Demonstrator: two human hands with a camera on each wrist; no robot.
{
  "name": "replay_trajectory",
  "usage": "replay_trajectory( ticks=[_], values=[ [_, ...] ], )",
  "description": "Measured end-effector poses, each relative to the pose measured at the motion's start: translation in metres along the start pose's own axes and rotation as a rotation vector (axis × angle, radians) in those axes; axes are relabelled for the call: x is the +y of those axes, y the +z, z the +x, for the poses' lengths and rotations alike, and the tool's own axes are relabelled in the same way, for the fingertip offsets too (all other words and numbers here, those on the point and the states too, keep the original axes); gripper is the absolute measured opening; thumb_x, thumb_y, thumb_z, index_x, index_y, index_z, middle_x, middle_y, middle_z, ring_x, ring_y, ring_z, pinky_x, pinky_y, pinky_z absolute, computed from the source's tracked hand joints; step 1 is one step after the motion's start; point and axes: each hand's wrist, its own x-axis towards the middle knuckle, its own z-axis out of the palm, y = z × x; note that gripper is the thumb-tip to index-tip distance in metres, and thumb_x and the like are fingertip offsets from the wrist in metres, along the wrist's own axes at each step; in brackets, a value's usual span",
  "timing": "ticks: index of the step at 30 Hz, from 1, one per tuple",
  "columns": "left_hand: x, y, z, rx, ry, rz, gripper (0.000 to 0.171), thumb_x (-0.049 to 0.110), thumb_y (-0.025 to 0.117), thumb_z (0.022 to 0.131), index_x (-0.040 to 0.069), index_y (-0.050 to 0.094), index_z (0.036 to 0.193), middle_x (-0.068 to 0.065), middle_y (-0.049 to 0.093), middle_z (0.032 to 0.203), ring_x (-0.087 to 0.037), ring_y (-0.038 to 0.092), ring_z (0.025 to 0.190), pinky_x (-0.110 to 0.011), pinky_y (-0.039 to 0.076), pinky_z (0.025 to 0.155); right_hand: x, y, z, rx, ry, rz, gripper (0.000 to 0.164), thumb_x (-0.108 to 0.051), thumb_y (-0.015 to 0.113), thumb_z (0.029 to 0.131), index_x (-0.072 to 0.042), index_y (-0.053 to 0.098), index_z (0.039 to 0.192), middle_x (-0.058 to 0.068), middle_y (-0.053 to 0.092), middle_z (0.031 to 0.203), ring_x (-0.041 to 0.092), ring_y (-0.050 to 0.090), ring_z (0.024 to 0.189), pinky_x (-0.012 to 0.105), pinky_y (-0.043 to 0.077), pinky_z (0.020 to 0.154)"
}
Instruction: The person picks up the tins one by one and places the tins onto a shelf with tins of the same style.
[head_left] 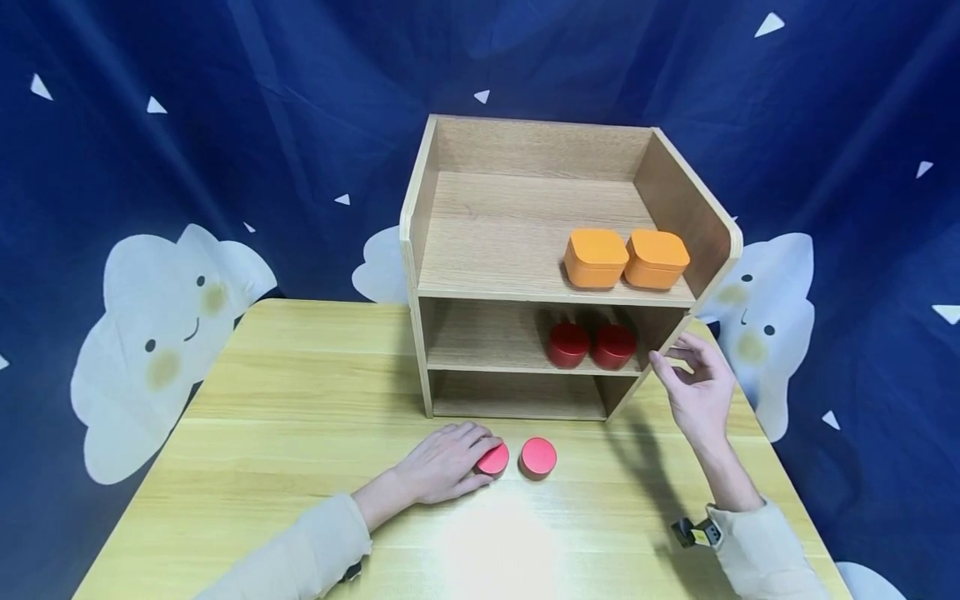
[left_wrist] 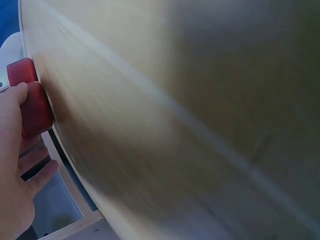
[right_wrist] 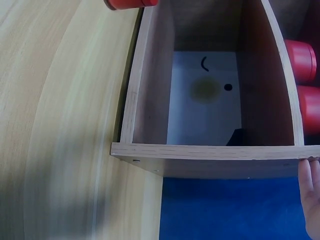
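My left hand [head_left: 444, 463] lies low over the table, thumb and fingers around a round red tin [head_left: 492, 459]. The left wrist view shows the same red tin [left_wrist: 36, 110] between thumb and fingers, with another beside it. That second round red tin [head_left: 537, 458] stands on the table just right of the held one. Over at the right, my right hand [head_left: 701, 387] is raised beside the wooden shelf unit [head_left: 525, 225]. Its fingertips touch the outer side panel [right_wrist: 210, 151] near the front edge, and nothing is held.
Two orange square tins [head_left: 596, 258] stand at the right on the shelf's top level. Below them, two dark red tins [head_left: 568, 345] sit on the middle level. The shelf stands at the back of the wooden table [head_left: 300, 400], before a blue cloud-patterned curtain [head_left: 315, 100].
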Motion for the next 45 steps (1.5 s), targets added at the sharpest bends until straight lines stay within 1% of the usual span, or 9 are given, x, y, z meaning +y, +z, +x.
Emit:
replay_trajectory(
  ticks=[7,13,15,20,25,27,33,41,45],
  values=[
    [0.003,-0.001,-0.002,0.017,-0.016,0.022,0.058,0.054,0.063,0.100,0.017,0.059,0.145,0.000,0.068,0.136,-0.018,0.064,0.126,-0.038,0.057,0.107,0.001,0.000,-0.001,0.000,0.005,0.026,0.039,0.029,0.067,0.080,0.012,0.071,0.116,-0.001,0.077,0.103,0.005,0.076,0.083,0.012,0.059,0.067],
    [0.008,-0.003,-0.002,0.047,-0.027,0.025,0.058,0.054,0.063,0.100,0.017,0.060,0.145,0.001,0.068,0.135,-0.017,0.063,0.127,-0.038,0.056,0.107,0.001,0.000,-0.002,0.004,0.004,-0.003,0.039,0.028,0.067,0.080,0.012,0.071,0.116,-0.002,0.078,0.104,0.005,0.076,0.083,0.012,0.059,0.067],
    [0.010,-0.003,-0.002,0.061,-0.035,0.017,0.057,0.054,0.064,0.100,0.017,0.060,0.144,0.001,0.068,0.135,-0.017,0.063,0.127,-0.038,0.056,0.108,0.001,0.000,-0.001,0.002,0.004,0.004,0.039,0.028,0.067,0.080,0.013,0.070,0.116,-0.001,0.078,0.104,0.005,0.076,0.083,0.012,0.059,0.067],
    [0.012,-0.006,-0.001,0.124,-0.052,-0.001,0.056,0.051,0.067,0.098,0.017,0.061,0.142,0.002,0.068,0.132,-0.017,0.063,0.124,-0.037,0.055,0.107,0.001,0.000,-0.001,-0.004,0.003,0.007,0.039,0.028,0.068,0.081,0.012,0.071,0.117,-0.001,0.078,0.104,0.005,0.076,0.084,0.012,0.059,0.067],
    [0.012,-0.009,-0.002,0.205,-0.069,0.003,0.054,0.050,0.069,0.097,0.017,0.063,0.139,0.001,0.068,0.130,-0.016,0.063,0.119,-0.034,0.055,0.105,0.001,0.001,-0.001,0.001,0.001,-0.002,0.039,0.028,0.068,0.081,0.013,0.071,0.117,-0.002,0.077,0.104,0.004,0.076,0.084,0.011,0.059,0.067],
    [0.012,-0.011,-0.002,0.225,-0.081,0.004,0.053,0.049,0.069,0.097,0.016,0.063,0.139,0.001,0.068,0.130,-0.016,0.064,0.118,-0.034,0.055,0.106,0.001,0.001,-0.001,0.005,0.000,-0.002,0.040,0.027,0.068,0.081,0.013,0.071,0.117,-0.002,0.077,0.104,0.004,0.076,0.084,0.012,0.059,0.068],
    [0.012,-0.020,-0.001,0.257,-0.096,0.023,0.055,0.050,0.070,0.097,0.014,0.063,0.138,0.000,0.068,0.128,-0.017,0.064,0.118,-0.035,0.055,0.103,0.001,0.001,-0.001,0.004,-0.002,0.022,0.040,0.028,0.068,0.080,0.013,0.070,0.117,-0.001,0.078,0.105,0.005,0.076,0.084,0.012,0.059,0.068],
    [0.017,-0.035,0.004,0.298,-0.061,0.066,0.056,0.049,0.073,0.095,0.014,0.063,0.138,0.000,0.068,0.127,-0.018,0.063,0.119,-0.035,0.054,0.106,0.001,0.000,-0.001,0.015,0.005,-0.011,0.040,0.027,0.068,0.080,0.013,0.070,0.118,-0.002,0.078,0.104,0.004,0.076,0.084,0.012,0.060,0.069],
    [0.020,-0.042,0.008,0.318,-0.045,0.092,0.055,0.049,0.071,0.096,0.014,0.063,0.137,-0.001,0.068,0.128,-0.019,0.064,0.121,-0.035,0.053,0.109,0.001,0.000,0.000,0.013,-0.002,0.003,0.040,0.028,0.068,0.080,0.013,0.071,0.117,-0.002,0.077,0.104,0.005,0.076,0.084,0.012,0.060,0.070]
  ],
)
